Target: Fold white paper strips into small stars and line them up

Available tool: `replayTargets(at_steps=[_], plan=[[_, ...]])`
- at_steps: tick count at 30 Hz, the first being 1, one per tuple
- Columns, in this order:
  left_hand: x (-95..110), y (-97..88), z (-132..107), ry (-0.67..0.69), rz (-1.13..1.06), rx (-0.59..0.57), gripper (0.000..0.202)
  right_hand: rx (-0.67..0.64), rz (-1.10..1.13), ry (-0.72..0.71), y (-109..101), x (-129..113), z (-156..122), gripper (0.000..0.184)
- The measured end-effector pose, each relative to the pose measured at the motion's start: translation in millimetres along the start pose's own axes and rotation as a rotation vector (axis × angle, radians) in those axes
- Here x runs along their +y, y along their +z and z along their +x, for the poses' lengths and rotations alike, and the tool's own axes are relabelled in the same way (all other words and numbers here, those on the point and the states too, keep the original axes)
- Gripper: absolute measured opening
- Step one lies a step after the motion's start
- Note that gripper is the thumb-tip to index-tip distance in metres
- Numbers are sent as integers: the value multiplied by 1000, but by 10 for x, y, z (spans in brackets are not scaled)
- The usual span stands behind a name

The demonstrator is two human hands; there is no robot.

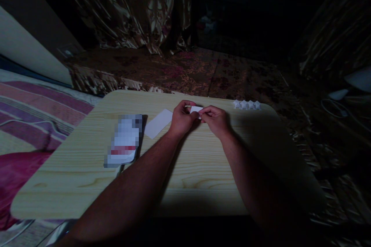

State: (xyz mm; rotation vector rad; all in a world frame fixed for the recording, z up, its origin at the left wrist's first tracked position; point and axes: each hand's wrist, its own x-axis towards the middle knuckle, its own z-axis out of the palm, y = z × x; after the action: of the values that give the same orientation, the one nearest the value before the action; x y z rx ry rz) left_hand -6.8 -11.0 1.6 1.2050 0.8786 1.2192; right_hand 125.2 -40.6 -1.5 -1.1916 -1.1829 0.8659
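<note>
Between my two hands is a small piece of white paper (196, 109), held over the far half of the wooden table. My left hand (183, 117) grips its left side with the thumb in front. The fingertips of my right hand (215, 119) pinch its right edge. Some of the paper is hidden behind my fingers. A flat white paper sheet (159, 123) lies just left of my left hand. Several folded white paper stars (247, 104) sit in a row near the table's far right edge.
A blurred-out phone-like object (124, 139) rests on the left of the light wooden table (203, 189). Patterned curtains (156, 11) hang beyond the table. On the left is a striped bedspread (31, 104) with a cable across it. A pale lamp-like object (358, 79) stands at far right.
</note>
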Motion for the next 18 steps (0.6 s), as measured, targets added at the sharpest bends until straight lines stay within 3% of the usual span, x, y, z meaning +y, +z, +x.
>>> replayTargets(at_steps=[18], plan=[[33, -8, -11, -22, -33, -17, 38, -34, 46, 33, -13, -41, -1, 7]])
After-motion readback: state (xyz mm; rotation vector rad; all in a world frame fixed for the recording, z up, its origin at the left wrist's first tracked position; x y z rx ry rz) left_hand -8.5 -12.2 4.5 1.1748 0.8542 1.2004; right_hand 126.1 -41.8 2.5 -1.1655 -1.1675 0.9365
